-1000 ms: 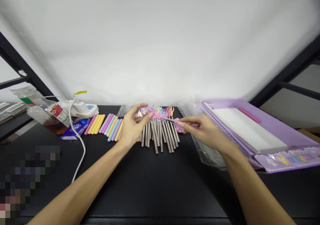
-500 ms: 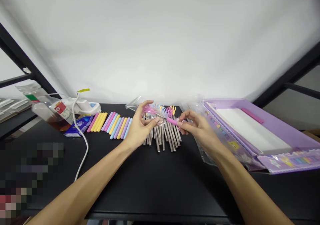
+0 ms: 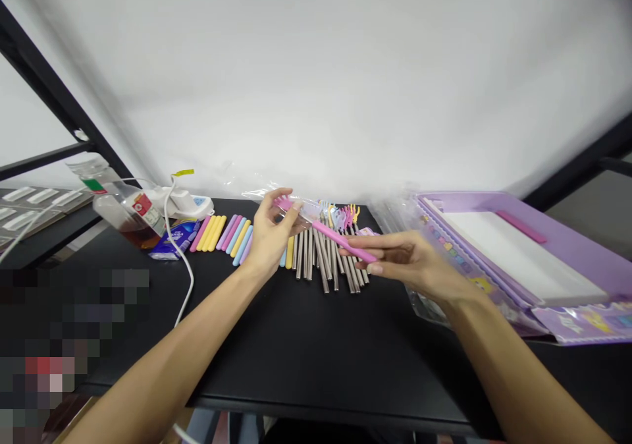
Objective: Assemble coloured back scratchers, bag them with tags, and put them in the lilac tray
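A back scratcher with a pink handle [image 3: 340,238], a thin metal rod and a pink claw head [image 3: 282,203] stretches between my hands. My left hand [image 3: 269,233] is closed around the claw end, where clear plastic film [image 3: 259,190] also shows. My right hand [image 3: 409,259] pinches the far end of the pink handle between thumb and fingers. Beneath them lies a row of metal tubes [image 3: 326,269] with coloured claw heads [image 3: 345,217] at their far ends. Several pastel sticks [image 3: 214,233] are lined up left of my left hand, partly hidden by it.
At the right stands an open purple box [image 3: 498,200] beside clear plastic packaging [image 3: 395,213]. A bottle [image 3: 128,213] of brown liquid, a purple packet [image 3: 175,240], a white power strip [image 3: 200,203] and its cable [image 3: 190,273] occupy the left. A wall [image 3: 316,88] rises behind the black desk [image 3: 316,345].
My right hand has slid outward to the handle's far end, and more of the pink handle shows. The view has shifted slightly left.
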### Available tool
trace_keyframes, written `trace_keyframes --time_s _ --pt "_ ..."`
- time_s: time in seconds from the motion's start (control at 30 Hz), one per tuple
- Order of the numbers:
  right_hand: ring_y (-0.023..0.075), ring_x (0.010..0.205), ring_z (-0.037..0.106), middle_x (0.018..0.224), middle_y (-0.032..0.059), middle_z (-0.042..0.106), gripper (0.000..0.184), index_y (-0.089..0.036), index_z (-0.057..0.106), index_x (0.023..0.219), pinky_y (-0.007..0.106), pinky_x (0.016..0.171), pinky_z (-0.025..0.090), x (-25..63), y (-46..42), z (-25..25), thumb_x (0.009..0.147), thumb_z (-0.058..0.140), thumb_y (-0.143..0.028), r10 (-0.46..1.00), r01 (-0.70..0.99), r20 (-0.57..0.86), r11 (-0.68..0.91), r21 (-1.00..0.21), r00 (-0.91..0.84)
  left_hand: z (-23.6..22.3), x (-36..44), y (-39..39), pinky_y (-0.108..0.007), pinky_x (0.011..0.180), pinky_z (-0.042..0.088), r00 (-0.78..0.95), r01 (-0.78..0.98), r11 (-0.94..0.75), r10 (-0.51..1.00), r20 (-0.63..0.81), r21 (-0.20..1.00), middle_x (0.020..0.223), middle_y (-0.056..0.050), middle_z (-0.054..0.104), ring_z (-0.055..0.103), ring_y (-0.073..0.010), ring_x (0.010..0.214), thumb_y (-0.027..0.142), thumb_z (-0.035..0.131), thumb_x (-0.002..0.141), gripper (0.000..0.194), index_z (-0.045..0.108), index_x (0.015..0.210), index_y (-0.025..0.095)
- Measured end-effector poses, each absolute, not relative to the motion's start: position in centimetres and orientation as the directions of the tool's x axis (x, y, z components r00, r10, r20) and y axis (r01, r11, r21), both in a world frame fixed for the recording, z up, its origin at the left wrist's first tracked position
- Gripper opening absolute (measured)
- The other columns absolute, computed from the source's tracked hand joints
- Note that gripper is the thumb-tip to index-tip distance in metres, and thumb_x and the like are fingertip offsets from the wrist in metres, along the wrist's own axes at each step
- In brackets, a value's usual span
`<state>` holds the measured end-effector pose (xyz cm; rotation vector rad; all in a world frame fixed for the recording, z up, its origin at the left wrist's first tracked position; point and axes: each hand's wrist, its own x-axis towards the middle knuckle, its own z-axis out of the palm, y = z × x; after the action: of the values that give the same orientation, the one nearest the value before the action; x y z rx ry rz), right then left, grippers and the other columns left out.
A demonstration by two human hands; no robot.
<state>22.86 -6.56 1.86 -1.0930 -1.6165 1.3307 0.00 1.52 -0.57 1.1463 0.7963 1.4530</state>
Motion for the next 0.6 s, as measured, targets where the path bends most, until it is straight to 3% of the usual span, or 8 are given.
trace_keyframes --time_s 0.13,0.23,0.33,0.4,0.5,0.6 --pt "0.0176 0.076 0.07 0.083 0.0034 0.075 0.034 -0.023 0.078 0.102 0.034 0.074 0.059 22.7 -5.8 1.1 0.07 0.087 -0.033 0.972 0.196 0.08 0.125 -0.972 -0.222 -0.6 0.3 0.8 -0.036 0.076 0.066 0.157 -0.326 -0.159 0.963 0.219 0.932 0.091 -0.001 0.064 0.068 -0.0125 0.071 0.036 0.081 0.078 0.047 0.059 0.118 0.025" --pt "0.0108 0.062 0.057 0.07 -0.0029 0.062 0.039 -0.02 0.066 0.084 0.025 0.058 0.051 22.2 -5.2 0.3 0.059 0.094 -0.031 0.979 0.221 0.197 0.204 -0.954 -0.054 -0.8 1.0 -0.2 -0.034 0.072 0.066 0.259 -0.246 -0.165 0.938 0.229 0.955 0.102 -0.004 0.063 0.065 -0.0105 0.068 0.04 0.08 0.079 0.046 0.061 0.117 0.023" --pt "0.0088 0.063 0.051 0.079 -0.0048 0.056 0.058 -0.022 0.056 0.089 0.023 0.055 0.047 21.8 -5.0 -0.2 0.049 0.098 -0.027 0.97 0.197 0.244 0.236 -0.951 0.013 -1.1 1.6 -1.1 -0.031 0.07 0.064 0.378 -0.163 -0.214 0.888 0.261 0.963 0.112 -0.005 0.061 0.063 -0.0094 0.07 0.041 0.076 0.083 0.038 0.063 0.112 0.021" --pt "0.0094 0.065 0.054 0.086 -0.0033 0.059 0.061 -0.023 0.057 0.097 0.024 0.058 0.049 21.6 -5.2 -0.2 0.051 0.097 -0.028 0.98 0.193 0.191 0.198 -0.961 -0.058 -1.2 1.6 -1.3 -0.026 0.067 0.06 0.442 -0.124 -0.271 0.846 0.297 0.955 0.114 -0.006 0.062 0.063 -0.0102 0.073 0.041 0.072 0.087 0.03 0.065 0.107 0.02" --pt "0.0109 0.065 0.057 0.08 -0.0019 0.061 0.046 -0.02 0.062 0.09 0.026 0.06 0.05 21.4 -5.4 0.1 0.059 0.093 -0.033 0.983 0.237 0.098 0.134 -0.962 -0.158 -1.2 1.3 -1.4 -0.021 0.058 0.051 0.48 -0.106 -0.313 0.815 0.324 0.944 0.1 -0.003 0.063 0.058 -0.009 0.068 0.04 0.071 0.088 0.031 0.063 0.113 0.024" --pt "0.0117 0.064 0.058 0.072 -0.0022 0.061 0.039 -0.019 0.064 0.081 0.026 0.059 0.049 21.2 -5.5 0.3 0.061 0.092 -0.036 0.984 0.26 0.064 0.106 -0.96 -0.166 -1.0 1.1 -1.2 -0.021 0.053 0.042 0.478 -0.14 -0.278 0.822 0.311 0.95 0.074 0.004 0.054 0.049 -0.0089 0.058 0.037 0.074 0.087 0.053 0.049 0.134 0.032"
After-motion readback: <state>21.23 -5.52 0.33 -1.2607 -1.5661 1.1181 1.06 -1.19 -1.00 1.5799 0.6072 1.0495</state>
